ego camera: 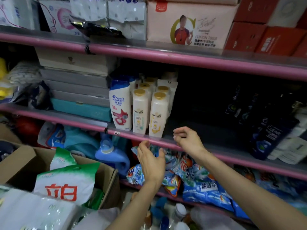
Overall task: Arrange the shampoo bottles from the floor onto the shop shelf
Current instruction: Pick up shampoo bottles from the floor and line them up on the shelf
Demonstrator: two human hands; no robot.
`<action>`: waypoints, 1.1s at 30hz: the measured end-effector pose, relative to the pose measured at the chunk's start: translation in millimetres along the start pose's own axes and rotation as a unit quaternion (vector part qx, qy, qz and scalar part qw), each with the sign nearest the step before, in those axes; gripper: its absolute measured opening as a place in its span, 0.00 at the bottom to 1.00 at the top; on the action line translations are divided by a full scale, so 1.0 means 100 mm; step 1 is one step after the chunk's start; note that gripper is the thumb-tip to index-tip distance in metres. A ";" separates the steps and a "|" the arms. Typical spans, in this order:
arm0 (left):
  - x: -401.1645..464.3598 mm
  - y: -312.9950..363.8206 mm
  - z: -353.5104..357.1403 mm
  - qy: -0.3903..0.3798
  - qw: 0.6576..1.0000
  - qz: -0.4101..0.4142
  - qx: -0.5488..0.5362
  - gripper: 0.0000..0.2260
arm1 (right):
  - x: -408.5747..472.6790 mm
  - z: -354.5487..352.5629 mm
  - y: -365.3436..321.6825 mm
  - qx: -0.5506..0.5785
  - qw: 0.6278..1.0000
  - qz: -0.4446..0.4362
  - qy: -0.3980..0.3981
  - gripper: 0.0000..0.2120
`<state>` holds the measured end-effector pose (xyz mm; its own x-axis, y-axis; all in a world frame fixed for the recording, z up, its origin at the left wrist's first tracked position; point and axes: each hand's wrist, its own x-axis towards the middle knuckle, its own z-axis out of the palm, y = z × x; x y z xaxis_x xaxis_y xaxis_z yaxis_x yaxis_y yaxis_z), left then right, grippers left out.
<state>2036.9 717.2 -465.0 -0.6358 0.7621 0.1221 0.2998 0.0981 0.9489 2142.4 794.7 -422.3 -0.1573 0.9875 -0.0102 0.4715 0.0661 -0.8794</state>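
Several white Pantene shampoo bottles with gold caps stand in rows on the middle pink-edged shelf [191, 147]; the front right one [157, 116] is nearest my hands, another [140, 112] stands to its left. A white and blue Head & Shoulders bottle [120, 105] stands left of them. My left hand [152, 161] hangs open just below the shelf edge, under the front Pantene bottle, holding nothing. My right hand [186, 138] hovers at the shelf edge right of that bottle, fingers loosely curled and empty. More bottles [179, 211] lie low down by the floor, blurred.
Dark Clear shampoo boxes [269, 130] fill the shelf's right side, with a dark gap between them and the Pantene bottles. Grey and teal boxes [79, 90] are stacked at left. Detergent bags [196, 178] sit on the shelf below. A cardboard box [25, 156] with washing powder bags stands lower left.
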 end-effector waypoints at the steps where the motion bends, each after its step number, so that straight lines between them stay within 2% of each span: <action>1: -0.06 -0.05 -0.03 -0.005 1.000 0.000 0.007 0.18 | -0.12 0.03 0.03 0.009 1.000 0.005 -0.003 0.10; 9: -0.48 -0.90 -0.22 -0.082 0.993 -0.068 0.056 0.06 | -0.76 0.50 0.75 0.011 0.997 0.062 -0.035 0.10; 13: -0.62 -1.49 -0.26 -0.167 0.964 -0.136 0.154 0.08 | -0.92 0.78 1.35 -0.021 0.988 0.134 -0.069 0.08; 17: -0.61 -2.02 -0.28 -0.227 0.928 -0.183 0.230 0.16 | -0.92 1.03 1.89 -0.067 0.978 0.164 -0.113 0.07; 20: -0.56 -2.32 -0.26 -0.256 0.898 -0.214 0.288 0.17 | -0.92 1.27 2.18 -0.108 0.968 0.191 -0.124 0.09; 22: -0.56 -2.46 -0.22 -0.267 0.895 -0.202 0.295 0.15 | -0.94 1.41 2.32 -0.154 0.961 0.183 -0.139 0.11; 26: -0.59 -2.71 -0.06 -0.314 0.892 -0.117 0.303 0.13 | -0.97 1.64 2.52 -0.225 0.949 0.137 -0.172 0.17; 30: -0.60 -2.90 0.11 -0.336 0.883 -0.086 0.316 0.16 | -0.91 1.76 2.65 -0.289 0.939 0.108 -0.155 0.20; 33: -0.59 -2.98 0.22 -0.340 0.878 -0.048 0.333 0.23 | -0.86 1.78 2.73 -0.310 0.930 0.119 -0.154 0.22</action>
<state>2000.7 656.9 -761.5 -0.1775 0.9133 -0.3664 0.7608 0.3636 0.5376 2130.2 702.3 -746.6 -0.1805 0.9030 -0.3899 0.9200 0.0149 -0.3915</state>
